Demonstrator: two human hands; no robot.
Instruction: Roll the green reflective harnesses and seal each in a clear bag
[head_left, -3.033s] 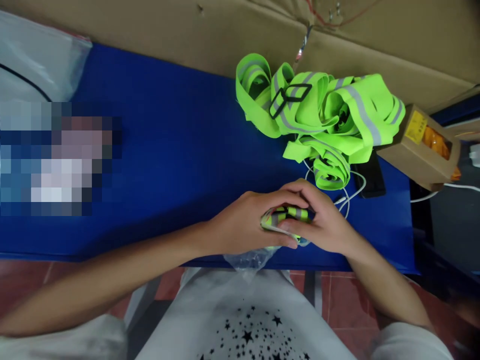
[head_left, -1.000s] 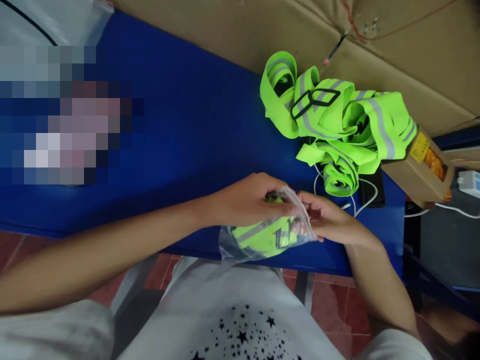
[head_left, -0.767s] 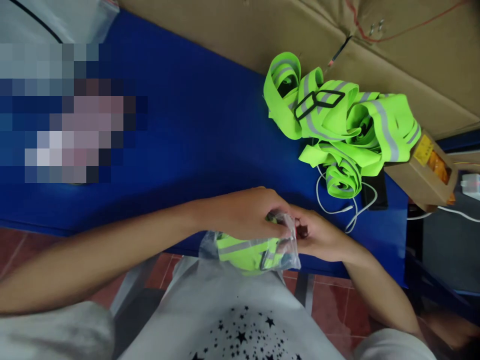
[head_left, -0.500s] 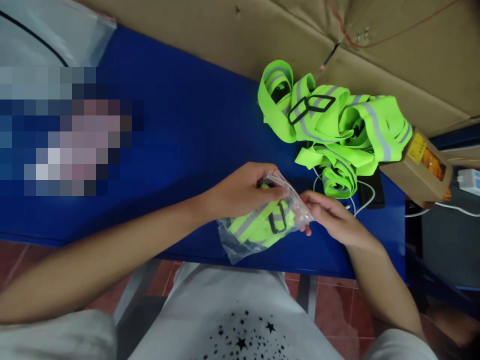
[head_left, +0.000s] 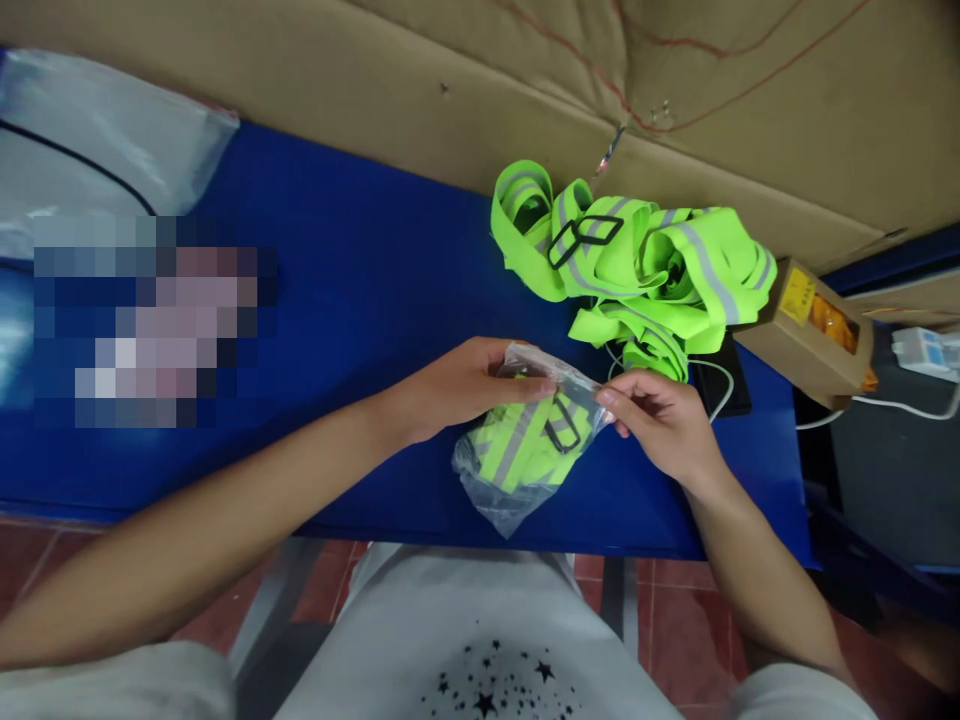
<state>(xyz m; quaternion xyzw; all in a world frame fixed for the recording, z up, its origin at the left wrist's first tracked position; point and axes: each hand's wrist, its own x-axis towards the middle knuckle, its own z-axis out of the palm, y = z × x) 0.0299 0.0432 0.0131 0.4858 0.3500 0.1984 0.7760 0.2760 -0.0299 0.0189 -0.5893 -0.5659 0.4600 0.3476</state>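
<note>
Between my hands is a clear zip bag (head_left: 504, 500), its sealing edge toward the back. Inside it lies a folded neon-yellow reflective strap (head_left: 517, 445) with grey stripes and a black buckle. My left hand (head_left: 480, 385) grips the bag near its upper left edge, the thumb lying across the plastic. With thumb and fingers, my right hand (head_left: 664, 420) pinches the bag's right corner at the top edge. Behind them sits a heap of loose neon-yellow reflective straps (head_left: 637, 250) with black buckles.
The blue table (head_left: 360, 260) meets a brown padded wall. A cardboard box (head_left: 810, 330) with an orange window, a black flat device (head_left: 724, 375) and white cables lie at right. Clear plastic bags (head_left: 112, 140) are at far left, beside a pixelated patch.
The bag's top edge has been drawn straighter between my hands, and my right hand now pinches its corner. The whole view has shifted slightly.
</note>
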